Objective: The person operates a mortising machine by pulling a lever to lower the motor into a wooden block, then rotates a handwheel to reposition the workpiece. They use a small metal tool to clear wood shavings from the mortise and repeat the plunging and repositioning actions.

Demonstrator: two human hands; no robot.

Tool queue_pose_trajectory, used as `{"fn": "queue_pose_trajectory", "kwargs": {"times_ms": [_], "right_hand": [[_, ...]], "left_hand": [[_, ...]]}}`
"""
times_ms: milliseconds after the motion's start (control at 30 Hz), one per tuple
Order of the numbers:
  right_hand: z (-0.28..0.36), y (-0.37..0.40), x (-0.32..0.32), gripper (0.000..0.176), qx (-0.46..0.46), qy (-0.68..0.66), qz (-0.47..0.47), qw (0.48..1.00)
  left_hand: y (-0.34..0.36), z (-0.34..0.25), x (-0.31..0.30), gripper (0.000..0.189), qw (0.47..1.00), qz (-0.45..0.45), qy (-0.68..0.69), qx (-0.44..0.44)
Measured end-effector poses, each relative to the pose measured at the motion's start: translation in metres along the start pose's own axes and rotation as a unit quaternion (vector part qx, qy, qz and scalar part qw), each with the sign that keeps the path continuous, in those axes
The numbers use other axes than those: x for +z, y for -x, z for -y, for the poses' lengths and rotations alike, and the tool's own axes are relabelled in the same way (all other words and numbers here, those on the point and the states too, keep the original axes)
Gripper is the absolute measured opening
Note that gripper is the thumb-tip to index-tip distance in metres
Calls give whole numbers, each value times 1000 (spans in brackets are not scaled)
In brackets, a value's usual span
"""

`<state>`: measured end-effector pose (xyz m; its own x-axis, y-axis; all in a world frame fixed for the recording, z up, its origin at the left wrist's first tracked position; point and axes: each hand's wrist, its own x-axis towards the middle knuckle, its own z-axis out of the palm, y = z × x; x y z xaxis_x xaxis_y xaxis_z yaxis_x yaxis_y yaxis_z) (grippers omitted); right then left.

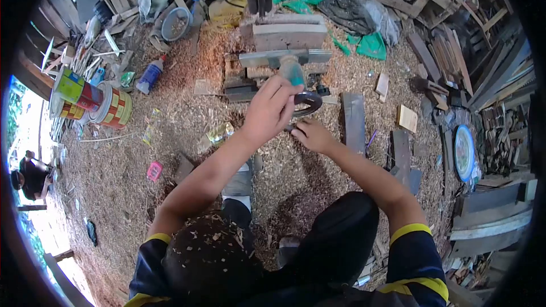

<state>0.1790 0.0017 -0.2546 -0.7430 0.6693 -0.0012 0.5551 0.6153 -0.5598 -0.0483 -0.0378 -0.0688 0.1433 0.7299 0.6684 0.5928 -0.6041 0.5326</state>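
Observation:
Near the middle of the view stands a metal machine or vise with a round black handwheel at its front. My left hand lies at the left side of the wheel, its fingers bent beside a greenish metal part; what they grip is hidden. Just below the wheel, my right hand has its fingers closed on a small dark handle. Above the metal jaw sits a wood block.
Wood shavings cover the ground. Stacked paint buckets and a blue bottle are at the left. Planks lie at the right, near an oval plate. A grey basin is at the upper left.

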Motion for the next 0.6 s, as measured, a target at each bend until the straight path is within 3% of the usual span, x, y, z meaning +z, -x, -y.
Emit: {"fn": "queue_pose_trajectory", "kwargs": {"times_ms": [67, 133, 333, 600], "right_hand": [[7, 1, -2, 46, -16, 9, -18, 1000], [11, 0, -3, 52, 154, -101, 110, 977], [3, -10, -6, 67, 199, -162, 200, 946], [13, -12, -14, 70, 218, -115, 181, 952]], "left_hand": [[-3, 4, 0, 23, 1000, -6, -4, 1], [-7, 12, -2, 23, 996, 21, -41, 74], [-3, 19, 4, 29, 998, 40, 0, 56], [0, 13, 0, 28, 998, 66, 19, 8]]}}
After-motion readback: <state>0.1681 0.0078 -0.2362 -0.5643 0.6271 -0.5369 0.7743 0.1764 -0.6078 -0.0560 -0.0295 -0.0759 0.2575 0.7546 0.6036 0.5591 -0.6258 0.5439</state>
